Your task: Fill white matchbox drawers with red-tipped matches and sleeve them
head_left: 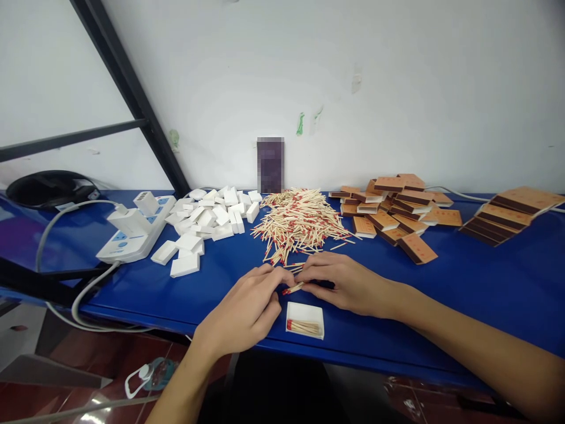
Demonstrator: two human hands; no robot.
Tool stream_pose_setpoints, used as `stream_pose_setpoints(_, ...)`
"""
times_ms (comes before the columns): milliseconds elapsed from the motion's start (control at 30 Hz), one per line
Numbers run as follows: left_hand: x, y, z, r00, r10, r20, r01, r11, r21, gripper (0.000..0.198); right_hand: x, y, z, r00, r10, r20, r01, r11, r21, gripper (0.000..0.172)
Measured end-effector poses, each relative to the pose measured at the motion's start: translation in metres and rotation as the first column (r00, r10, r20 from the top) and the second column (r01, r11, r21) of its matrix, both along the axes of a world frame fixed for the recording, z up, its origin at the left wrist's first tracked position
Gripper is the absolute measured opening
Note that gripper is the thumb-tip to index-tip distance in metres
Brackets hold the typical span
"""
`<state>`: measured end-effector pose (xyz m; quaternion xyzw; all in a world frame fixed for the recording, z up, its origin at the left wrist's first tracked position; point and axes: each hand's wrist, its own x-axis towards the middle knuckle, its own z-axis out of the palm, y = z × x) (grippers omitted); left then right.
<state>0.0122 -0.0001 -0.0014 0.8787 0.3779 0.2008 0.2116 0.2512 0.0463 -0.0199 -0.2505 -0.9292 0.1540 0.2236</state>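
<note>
Both of my hands meet over the blue table just in front of a big heap of red-tipped matches (300,221). My right hand (338,280) pinches a few matches (292,288) between thumb and fingers, their red heads pointing left. My left hand (247,306) has its fingers curled, with the index fingertip against or close to those matches; whether it grips any is hidden. Below the hands, near the table's front edge, lies a white matchbox tray (309,310). Several matches (304,327) lie side by side along its near part, heads to the left.
White trays (207,215) are piled to the left of the heap. Orange-brown matchbox sleeves (397,206) are piled at right, with a stack (512,212) further right. A power strip (136,232) with cables, black headphones (50,188) and a black metal frame (132,88) stand left.
</note>
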Motion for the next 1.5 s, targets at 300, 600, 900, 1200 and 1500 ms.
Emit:
stream_pose_setpoints(300, 0.005, 0.002, 0.001, 0.982, 0.19, 0.019, -0.19, 0.965, 0.181, 0.023, 0.006, 0.006, 0.003, 0.986, -0.128, -0.108, 0.132, 0.991, 0.035, 0.017)
stream_pose_setpoints(600, 0.006, 0.005, -0.004, 0.963, 0.267, 0.042, -0.27, 0.958, 0.096, 0.027, 0.008, 0.012, -0.001, 0.992, -0.121, -0.04, 0.125, 0.986, 0.106, 0.019)
stream_pose_setpoints(900, 0.006, 0.005, -0.006, 0.96, 0.196, -0.201, -0.16, 0.97, 0.181, 0.037, 0.006, 0.012, -0.004, 0.99, -0.136, -0.03, 0.138, 0.984, 0.113, 0.015)
stream_pose_setpoints(1200, 0.006, 0.005, -0.007, 0.962, 0.201, -0.185, -0.163, 0.965, 0.204, 0.036, 0.008, 0.013, -0.003, 0.986, -0.166, 0.014, 0.163, 0.979, 0.119, 0.017)
stream_pose_setpoints(1500, 0.007, 0.004, -0.005, 0.974, 0.15, -0.167, -0.112, 0.97, 0.216, 0.035, 0.009, 0.011, -0.003, 0.972, -0.225, 0.063, 0.215, 0.968, 0.132, 0.016)
